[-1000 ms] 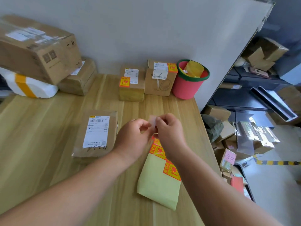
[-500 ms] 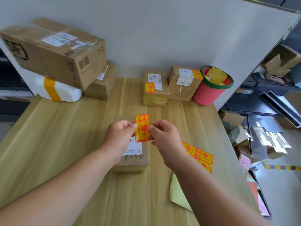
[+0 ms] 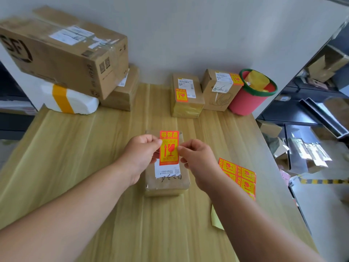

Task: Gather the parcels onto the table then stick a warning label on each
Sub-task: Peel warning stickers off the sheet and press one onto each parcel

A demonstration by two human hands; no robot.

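Orange warning label [image 3: 169,148] hangs over the flat parcel [image 3: 167,183], midway between the table's [image 3: 75,167] side edges; left hand [image 3: 140,157] and right hand [image 3: 198,163] each pinch one side of it. Lowered crooked, it could crease or cover the address slip [image 3: 167,171].

Pinching an orange fragile label [image 3: 169,148] by both side edges, left hand [image 3: 140,156] and right hand [image 3: 199,162], over a flat brown parcel [image 3: 167,183] lying on the wooden table [image 3: 75,157]. Right of it, a label sheet [image 3: 238,175]; against the wall [image 3: 188,35], a red bucket [image 3: 247,103].
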